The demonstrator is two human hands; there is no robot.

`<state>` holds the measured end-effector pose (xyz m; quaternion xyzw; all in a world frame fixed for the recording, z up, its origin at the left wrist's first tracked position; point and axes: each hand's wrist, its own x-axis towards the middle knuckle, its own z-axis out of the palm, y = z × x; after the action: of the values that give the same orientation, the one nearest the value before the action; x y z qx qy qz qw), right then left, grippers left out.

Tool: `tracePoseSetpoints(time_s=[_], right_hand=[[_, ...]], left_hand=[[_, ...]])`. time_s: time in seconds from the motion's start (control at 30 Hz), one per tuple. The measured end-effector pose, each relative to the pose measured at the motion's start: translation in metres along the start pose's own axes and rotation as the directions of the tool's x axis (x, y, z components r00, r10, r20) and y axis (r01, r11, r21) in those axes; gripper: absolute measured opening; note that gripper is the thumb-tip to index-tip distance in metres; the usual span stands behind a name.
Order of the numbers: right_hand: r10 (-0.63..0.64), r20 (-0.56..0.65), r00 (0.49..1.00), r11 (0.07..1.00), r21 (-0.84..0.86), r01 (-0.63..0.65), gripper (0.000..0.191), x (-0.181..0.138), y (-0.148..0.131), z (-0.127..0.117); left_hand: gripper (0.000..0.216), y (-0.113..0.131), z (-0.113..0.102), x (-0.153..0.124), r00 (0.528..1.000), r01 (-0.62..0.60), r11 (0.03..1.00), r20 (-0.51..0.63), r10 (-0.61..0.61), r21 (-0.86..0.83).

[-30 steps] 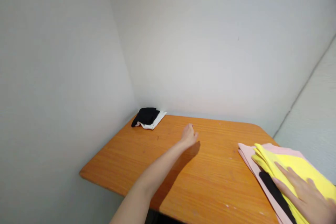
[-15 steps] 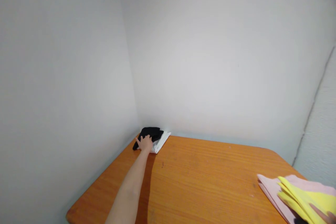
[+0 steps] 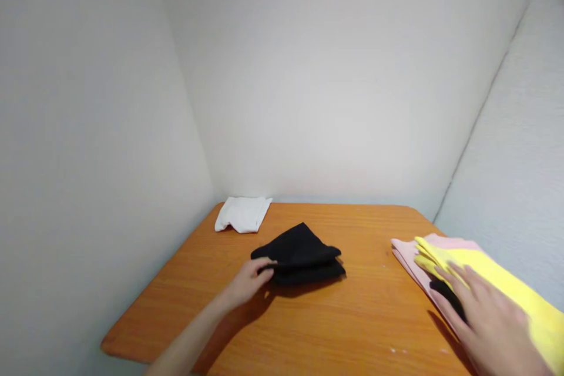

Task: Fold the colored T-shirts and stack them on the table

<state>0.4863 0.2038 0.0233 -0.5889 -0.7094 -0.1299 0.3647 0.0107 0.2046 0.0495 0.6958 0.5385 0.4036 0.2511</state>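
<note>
My left hand (image 3: 249, 282) pinches the near left edge of a folded black cloth (image 3: 302, 252) that lies on the middle of the orange wooden table (image 3: 317, 329). A folded white cloth (image 3: 243, 214) stays in the far left corner by the walls. My right hand (image 3: 489, 314) lies flat with fingers spread on a stack of cloths at the right: a yellow cloth (image 3: 506, 276) over a pink cloth (image 3: 408, 249), with a black piece (image 3: 445, 292) showing between them under my fingertips.
Pale walls close the table in at the left, back and right. The table's near left edge and rounded corners are in view.
My left hand took hold of the black cloth off the white one in the corner and drew it to the table's middle. The white cloth stayed. My right hand stayed on the stack.
</note>
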Motion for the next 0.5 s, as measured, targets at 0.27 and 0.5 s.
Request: tracePoseSetpoints(time_s=[0.27, 0.5], right_hand=[[0.049, 0.487, 0.872, 0.993, 0.067, -0.093, 0.045, -0.042, -0.121, 0.048], [0.036, 0.44, 0.897, 0.987, 0.128, -0.102, 0.013, -0.021, -0.126, 0.063]], left_hand=[[0.018, 0.048, 0.055, -0.095, 0.929, -0.318, 0.843, 0.322, 0.185, 0.433], [0.026, 0.064, 0.036, -0.057, 0.983, -0.142, 0.928, 0.156, 0.093, 0.344]])
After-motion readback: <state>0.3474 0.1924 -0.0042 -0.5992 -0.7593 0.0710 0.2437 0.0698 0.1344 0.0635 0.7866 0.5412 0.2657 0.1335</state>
